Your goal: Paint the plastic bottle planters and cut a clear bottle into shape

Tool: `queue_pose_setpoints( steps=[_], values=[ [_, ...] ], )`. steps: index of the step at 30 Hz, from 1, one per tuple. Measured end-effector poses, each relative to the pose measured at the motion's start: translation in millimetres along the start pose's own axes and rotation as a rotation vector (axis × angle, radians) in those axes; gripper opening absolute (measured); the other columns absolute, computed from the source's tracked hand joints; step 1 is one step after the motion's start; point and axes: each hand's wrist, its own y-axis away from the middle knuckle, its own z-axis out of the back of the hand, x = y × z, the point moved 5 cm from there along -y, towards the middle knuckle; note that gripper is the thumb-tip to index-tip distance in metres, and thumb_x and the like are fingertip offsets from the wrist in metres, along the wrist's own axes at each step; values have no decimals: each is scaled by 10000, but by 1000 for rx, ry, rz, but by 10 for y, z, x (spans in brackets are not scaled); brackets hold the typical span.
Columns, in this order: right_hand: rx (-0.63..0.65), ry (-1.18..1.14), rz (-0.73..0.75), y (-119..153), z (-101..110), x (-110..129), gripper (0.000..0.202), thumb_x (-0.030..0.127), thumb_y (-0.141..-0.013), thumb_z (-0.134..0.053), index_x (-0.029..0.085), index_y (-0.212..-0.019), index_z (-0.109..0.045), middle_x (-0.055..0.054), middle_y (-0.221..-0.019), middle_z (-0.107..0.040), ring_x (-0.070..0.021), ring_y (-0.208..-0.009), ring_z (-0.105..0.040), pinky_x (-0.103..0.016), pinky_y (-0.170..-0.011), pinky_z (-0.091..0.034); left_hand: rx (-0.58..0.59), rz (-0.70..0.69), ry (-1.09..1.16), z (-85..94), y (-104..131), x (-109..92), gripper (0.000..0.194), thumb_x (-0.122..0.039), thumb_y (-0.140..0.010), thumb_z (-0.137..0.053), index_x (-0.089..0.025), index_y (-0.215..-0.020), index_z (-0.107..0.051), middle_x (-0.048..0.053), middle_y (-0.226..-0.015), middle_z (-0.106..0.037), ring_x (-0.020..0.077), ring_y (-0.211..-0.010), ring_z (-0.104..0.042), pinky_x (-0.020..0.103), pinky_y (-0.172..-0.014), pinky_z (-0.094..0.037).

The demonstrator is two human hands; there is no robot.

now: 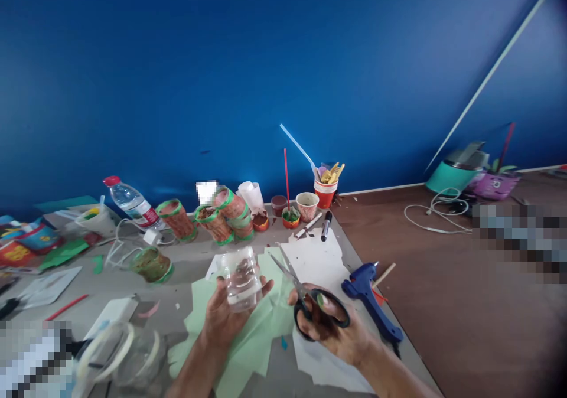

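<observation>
My left hand (228,306) is wrapped round a clear plastic piece (243,277), a short ribbed tube that looks like a section of a bottle. In my right hand (339,330) are black-handled scissors (305,297), with fingers through the loops and the blades pointing up and left toward the plastic. The blades look slightly parted and do not touch the clear piece. Both hands are above pale green paper (248,351) and a white sheet (316,250). To the right of the scissors lies a blue glue gun (372,303).
Several brown tubes with green rims (177,219) stand along the back, near a water bottle (133,203). Paint cups (307,206) and a red cup of utensils (325,192) are by the blue wall. Clear plastic rings (106,351) lie front left. Markers (326,225) rest at back.
</observation>
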Motion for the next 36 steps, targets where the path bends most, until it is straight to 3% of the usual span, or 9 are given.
queue_pose_setpoints(
  steps=[4, 12, 15, 18, 22, 26, 32, 36],
  values=[
    [46, -11, -27, 0, -11, -74, 506, 490, -656, -760, 82, -947, -688, -25, -621, -570, -90, -506, -439, -241, -504, -257, 67, -21, 8, -29, 17, -24, 460, -584, -742, -643, -239, -1037, -719, 75, -1090, -730, 307, -1030, -660, 555, -1071, -338],
    [111, 127, -79, 2, -34, -128, 583, 552, -641, -766, 72, -960, -679, -29, -594, -597, -77, -479, -467, -221, -496, -286, 132, 96, 12, -72, 17, -3, 483, -535, -866, -462, -256, -1226, -623, 99, -1293, -623, 312, -1144, -603, 559, -1069, -320],
    [91, 299, -116, -15, -69, -139, 610, 583, -612, -771, 86, -954, -680, 10, -562, -555, -72, -481, -464, -215, -512, -326, 100, 76, -6, -63, 4, 19, 678, -682, -806, -453, -252, -1323, -534, 112, -1348, -577, 331, -1181, -570, 559, -1088, -291],
    [43, 461, -216, -13, -104, -186, 566, 559, -605, -779, 107, -931, -683, 34, -576, -532, -55, -480, -432, -192, -487, -327, 110, 52, -43, -60, 3, 70, 835, -739, -665, -594, -273, -1350, -496, 96, -1288, -623, 337, -1172, -572, 539, -1106, -275],
    [57, 507, -256, 7, -153, -228, 504, 499, -635, -780, 109, -937, -674, 49, -590, -512, -34, -482, -387, -171, -471, -298, 99, 24, -72, -51, 2, 103, 780, -606, -640, -728, -301, -1325, -515, 56, -1128, -706, 282, -1013, -660, 523, -1098, -304],
    [71, 552, -217, 10, -146, -229, 459, 467, -680, -767, 104, -942, -665, 61, -561, -475, -36, -479, -361, -173, -460, -276, 12, 14, -107, -16, -16, 78, 733, -609, -614, -749, -272, -1246, -594, 56, -1040, -724, 258, -931, -676, 523, -1086, -328],
    [34, 480, -191, -16, -88, -232, 572, 579, -628, -759, 112, -942, -660, 63, -528, -480, -45, -452, -373, -186, -459, -297, -88, -47, -194, 200, -31, 50, 489, -597, -614, -756, -258, -964, -713, 40, -1061, -719, 265, -976, -664, 501, -1081, -341],
    [59, 381, -150, -28, -60, -207, 665, 624, -553, -783, 104, -948, -658, 32, -545, -534, -74, -467, -451, -198, -470, -314, -121, -32, -279, 354, -12, 80, 466, -606, -661, -717, -245, -955, -711, 54, -1048, -719, 296, -1079, -625, 480, -1077, -348]
  ],
)
